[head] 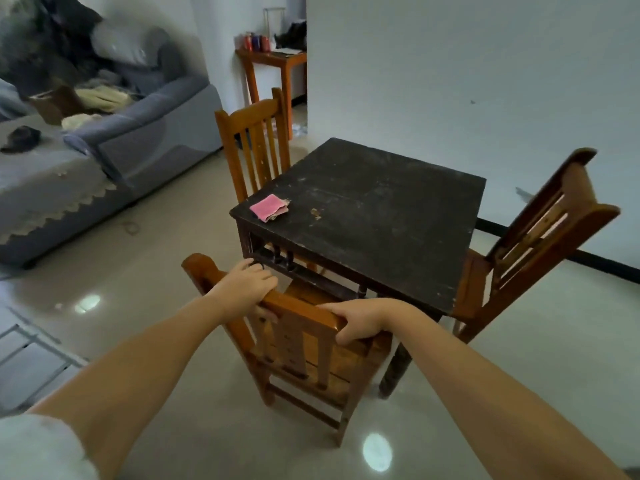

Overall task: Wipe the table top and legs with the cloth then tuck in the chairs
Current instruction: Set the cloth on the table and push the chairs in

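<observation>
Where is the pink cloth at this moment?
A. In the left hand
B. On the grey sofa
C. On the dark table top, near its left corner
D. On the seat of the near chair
C: the folded pink cloth lies on the table top, while the left hand and right hand both grip the near chair's top rail.
</observation>
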A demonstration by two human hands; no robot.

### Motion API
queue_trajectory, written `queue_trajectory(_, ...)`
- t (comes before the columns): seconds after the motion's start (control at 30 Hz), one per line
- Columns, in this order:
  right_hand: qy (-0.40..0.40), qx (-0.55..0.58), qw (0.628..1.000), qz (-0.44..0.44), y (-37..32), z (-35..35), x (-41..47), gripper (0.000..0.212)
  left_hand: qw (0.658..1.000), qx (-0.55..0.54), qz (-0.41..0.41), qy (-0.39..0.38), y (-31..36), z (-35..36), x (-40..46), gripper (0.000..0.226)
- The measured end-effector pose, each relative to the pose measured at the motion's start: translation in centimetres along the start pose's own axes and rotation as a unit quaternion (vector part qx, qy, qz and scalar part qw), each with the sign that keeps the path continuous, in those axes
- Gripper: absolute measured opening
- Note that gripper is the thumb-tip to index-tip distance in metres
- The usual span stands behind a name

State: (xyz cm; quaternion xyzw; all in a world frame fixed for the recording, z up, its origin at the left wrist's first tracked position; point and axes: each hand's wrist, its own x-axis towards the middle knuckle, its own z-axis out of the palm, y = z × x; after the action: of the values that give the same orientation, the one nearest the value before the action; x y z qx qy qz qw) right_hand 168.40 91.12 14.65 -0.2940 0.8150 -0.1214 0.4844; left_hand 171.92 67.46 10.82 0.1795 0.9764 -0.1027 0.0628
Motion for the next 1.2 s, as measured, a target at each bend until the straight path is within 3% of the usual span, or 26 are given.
queue_trajectory(0.23, 0.08, -0.011, 0.994, 0.07, -0.9, -2.1, 2.0, 0.055, 0.996, -0.006, 0.082, 0.026, -3.3, 0.3, 4.4, 0.058)
queue_trajectory(0.43, 0.297, -0.18, 0.926, 0.151, -2.0, -0.1, 4.9, 0.04, 0.987, -0.039, 0.142, 0.066, -5.4, 0.8, 6.3, 0.05)
queue_trajectory(0.63, 0.315, -0.148, 0.916, 0.2, -2.1, -0.4, 5.8, 0.035, 0.983, -0.045, 0.155, 0.083, -6.2, 1.1, 7.3, 0.049)
queue_trajectory(1.2, 0.308, -0.146, 0.913, 0.224, -3.1, -1.8, 7.1, 0.043, 0.981, -0.021, 0.17, 0.088, -8.1, 1.1, 8.7, 0.054)
